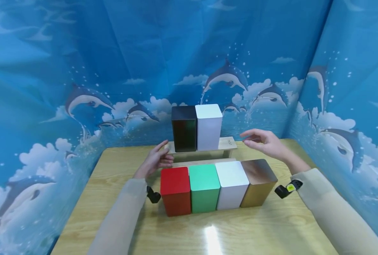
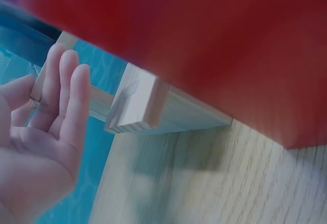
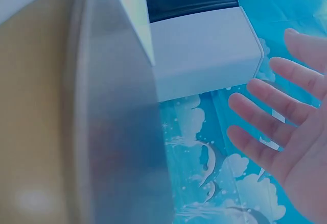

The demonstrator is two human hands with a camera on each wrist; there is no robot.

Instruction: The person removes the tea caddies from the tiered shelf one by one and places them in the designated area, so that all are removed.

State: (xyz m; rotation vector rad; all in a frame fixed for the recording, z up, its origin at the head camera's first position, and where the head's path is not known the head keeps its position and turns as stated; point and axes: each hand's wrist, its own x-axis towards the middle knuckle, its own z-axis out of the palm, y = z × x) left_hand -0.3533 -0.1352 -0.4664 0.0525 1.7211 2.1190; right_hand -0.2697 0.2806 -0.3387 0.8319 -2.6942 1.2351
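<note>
On the upper step of a small wooden stand a black box and a white box stand side by side. In front, a row runs from a red box through a green box and a second white box to a gold box. My left hand is at the stand's left end, fingers relaxed, fingertips right by the upper step. Beyond the stand's right end my right hand hovers with loosely bent, spread fingers, holding nothing.
All this stands on a light wooden table. A blue dolphin-print curtain hangs behind the table and along its sides. The stand's lower step shows between the front row and the upper step.
</note>
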